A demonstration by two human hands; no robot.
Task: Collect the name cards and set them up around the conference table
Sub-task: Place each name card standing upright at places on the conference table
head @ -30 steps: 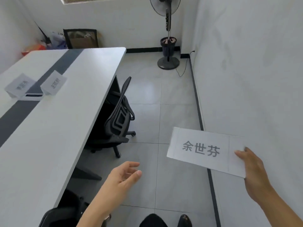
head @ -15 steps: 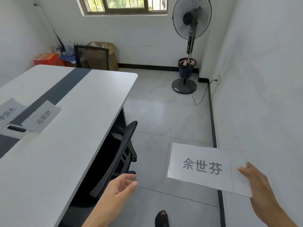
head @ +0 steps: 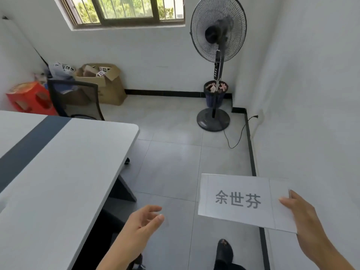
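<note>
A white paper name card point(head: 239, 199) with three printed grey characters hangs flat over the floor at the lower right. My right hand point(head: 303, 217) pinches its right end, thumb on top. My left hand point(head: 142, 225) floats empty with relaxed fingers beside the table's right edge. The white conference table point(head: 64, 172) with a dark grey centre stripe fills the left side; no card on it shows in this view.
A black standing fan point(head: 217, 61) and a dark waste basket point(head: 215, 94) stand by the far wall, with a cord along the floor. A mesh chair point(head: 76, 98), cardboard box point(head: 105, 82) and red box point(head: 29, 98) sit behind the table. White wall close on the right.
I have walked forward along the table. The two cards on the table and the tucked-in chair have slid out of view. Both hands keep their pose.
</note>
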